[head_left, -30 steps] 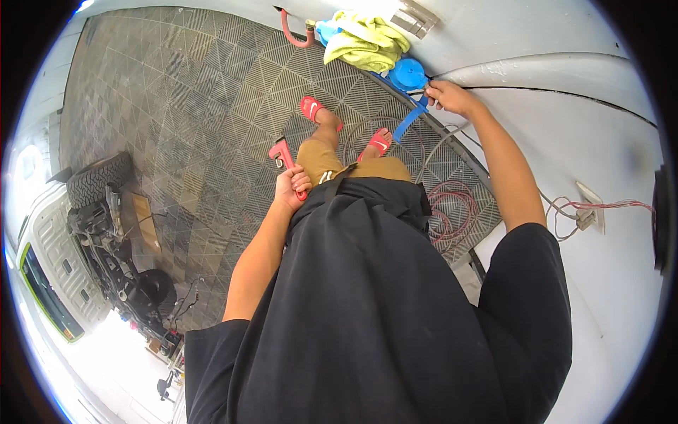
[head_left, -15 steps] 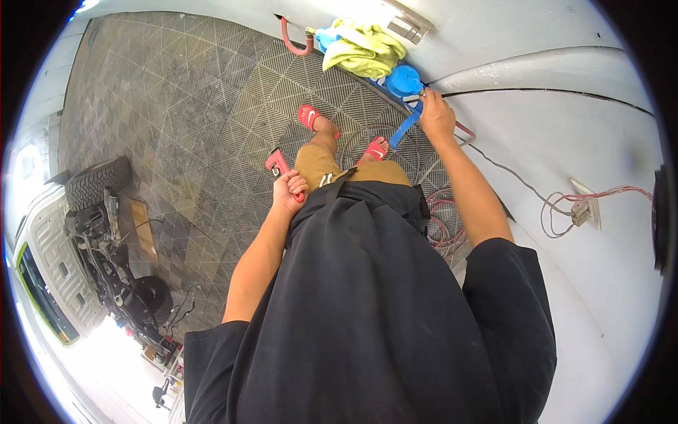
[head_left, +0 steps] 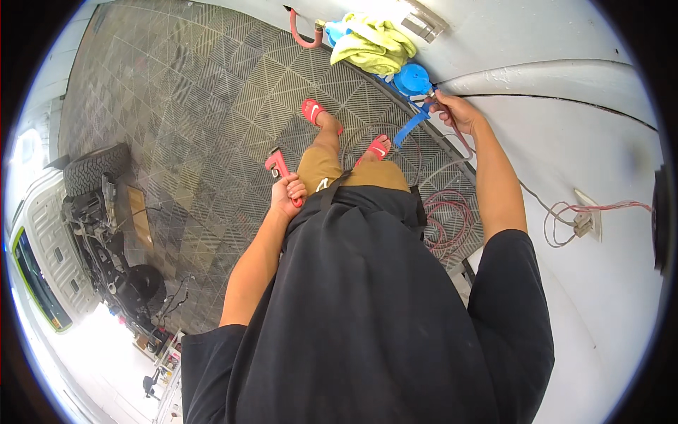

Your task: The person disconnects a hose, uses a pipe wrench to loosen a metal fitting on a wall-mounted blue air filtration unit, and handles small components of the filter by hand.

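In my left hand is a red pipe wrench, its jaw end up and the handle inside my closed fingers. My right hand reaches to the wall at the upper right, its fingers curled round a dark red hose close to where it meets a blue round-topped housing. The joint itself is partly hidden by my fingers. A flat blue wrench-like tool slants down from beside the housing. Over the unit's left part hangs a yellow-green towel.
Another red hose bends out of the wall left of the towel. Coiled hose lies on the tiled floor by my right side. A cable runs to a wall outlet. A vehicle chassis with a tyre stands at far left.
My right hand has shifted from a pinch at the housing's fitting to a looser hold round the hose, palm turned more upward. The left hand keeps the wrench nearly still.
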Demonstrator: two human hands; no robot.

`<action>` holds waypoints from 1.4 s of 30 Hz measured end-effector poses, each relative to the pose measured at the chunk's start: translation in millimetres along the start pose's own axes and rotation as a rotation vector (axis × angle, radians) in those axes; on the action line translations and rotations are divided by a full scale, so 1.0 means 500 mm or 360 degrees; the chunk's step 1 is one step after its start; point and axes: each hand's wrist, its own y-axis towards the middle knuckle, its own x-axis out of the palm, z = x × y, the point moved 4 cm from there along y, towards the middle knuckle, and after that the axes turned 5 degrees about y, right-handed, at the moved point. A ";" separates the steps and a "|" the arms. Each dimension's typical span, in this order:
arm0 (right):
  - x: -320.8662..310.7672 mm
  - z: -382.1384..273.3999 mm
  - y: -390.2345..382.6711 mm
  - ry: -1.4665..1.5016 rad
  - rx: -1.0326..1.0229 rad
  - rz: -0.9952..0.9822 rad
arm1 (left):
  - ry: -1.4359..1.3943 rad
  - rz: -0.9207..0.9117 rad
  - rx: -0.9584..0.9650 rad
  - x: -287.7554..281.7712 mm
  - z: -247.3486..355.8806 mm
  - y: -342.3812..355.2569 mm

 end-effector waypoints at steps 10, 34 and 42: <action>0.004 -0.003 0.007 -0.0601 -0.0349 0.0229 | 0.0164 0.0092 -0.0125 -0.006 -0.016 -0.001; 0.018 0.003 -0.009 -0.0155 -0.0159 0.0002 | 0.0323 0.0044 -0.0131 0.000 -0.023 0.004; 0.121 0.066 0.008 -0.1369 -0.1515 0.1736 | 0.0252 0.0106 -0.0175 0.000 -0.018 0.004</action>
